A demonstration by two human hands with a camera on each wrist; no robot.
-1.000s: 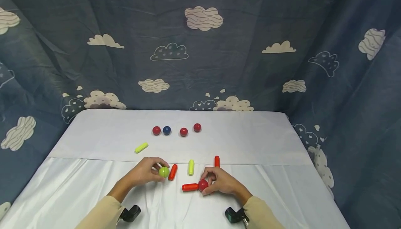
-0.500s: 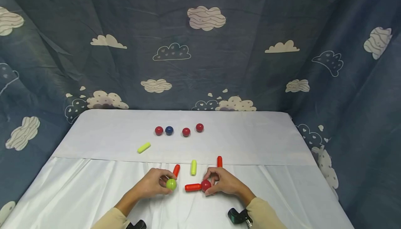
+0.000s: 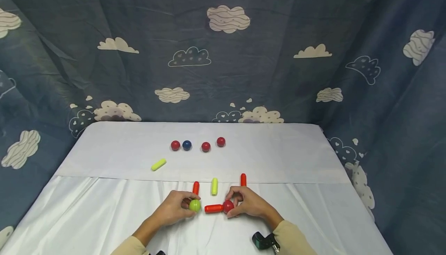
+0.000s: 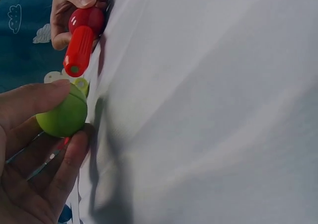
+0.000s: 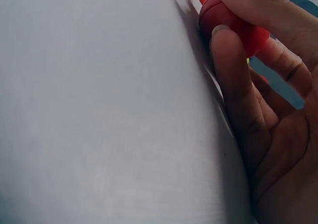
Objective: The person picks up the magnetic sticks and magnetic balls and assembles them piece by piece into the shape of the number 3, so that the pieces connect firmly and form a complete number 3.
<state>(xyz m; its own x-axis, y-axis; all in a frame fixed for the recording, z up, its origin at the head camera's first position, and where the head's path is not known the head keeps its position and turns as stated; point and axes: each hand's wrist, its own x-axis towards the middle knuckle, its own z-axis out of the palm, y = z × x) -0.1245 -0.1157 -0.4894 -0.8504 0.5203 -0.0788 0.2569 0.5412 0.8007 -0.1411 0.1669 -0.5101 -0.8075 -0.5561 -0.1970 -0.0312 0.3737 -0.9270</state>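
Observation:
My left hand point(image 3: 175, 208) pinches a green ball point(image 3: 195, 205) between thumb and fingers. My right hand point(image 3: 249, 202) grips a red ball point(image 3: 228, 207), and a red stick point(image 3: 213, 208) joined to that ball points left toward the green one. In the left wrist view a small gap separates the green ball point(image 4: 63, 112) from the free end of the red stick point(image 4: 78, 52), which has a small round spot. Just beyond the left fingers lies another red stick point(image 3: 196, 188), its near end hidden. The right wrist view shows fingertips on the red ball point(image 5: 233, 28).
On the white cloth lie a yellow-green stick point(image 3: 214, 186), a second one point(image 3: 158, 164) farther left, and a red stick point(image 3: 243, 180) behind the right hand. Several red balls point(image 3: 206, 147) and a blue ball point(image 3: 186, 145) sit toward the back. A cloud-patterned curtain point(image 3: 244, 73) hangs behind.
My left hand has brought the green ball right and nearer to me, close to the red stick's free end. The right hand stays almost in place with its red ball and stick.

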